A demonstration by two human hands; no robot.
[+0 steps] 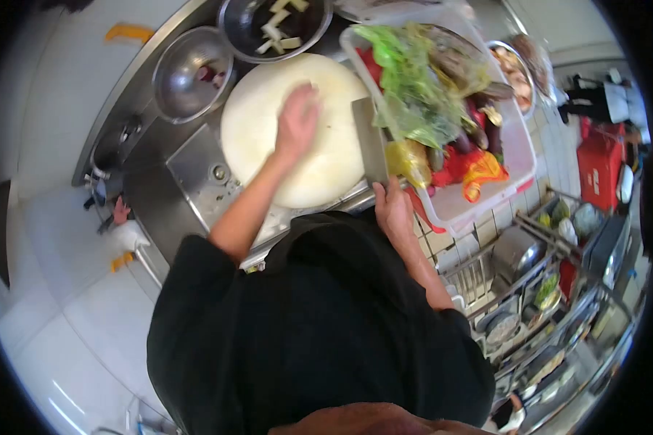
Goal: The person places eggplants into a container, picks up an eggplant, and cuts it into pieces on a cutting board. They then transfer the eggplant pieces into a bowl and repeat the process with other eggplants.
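Observation:
My left hand point(297, 119) is over the thick round white chopping board point(334, 167), its fingers smeared by motion. I cannot make out anything in it. At the board's right edge, my right hand point(393, 206) is closed around the handle of a cleaver point(371, 138). The broad grey blade points away from me, between the board and a white plastic crate point(519, 148). A metal bowl point(189, 98) with a few reddish pieces stands left of the board. Behind the board, a darker bowl point(228, 32) holds several pale cut strips point(274, 30).
Bagged greens point(413, 94), eggplants point(493, 134) and red bags fill the crate. The board rests across a steel sink point(189, 170) with a tap point(129, 130). Metal racks point(479, 283) with pans stand at the lower right. Another person's hand point(121, 212) shows at far left.

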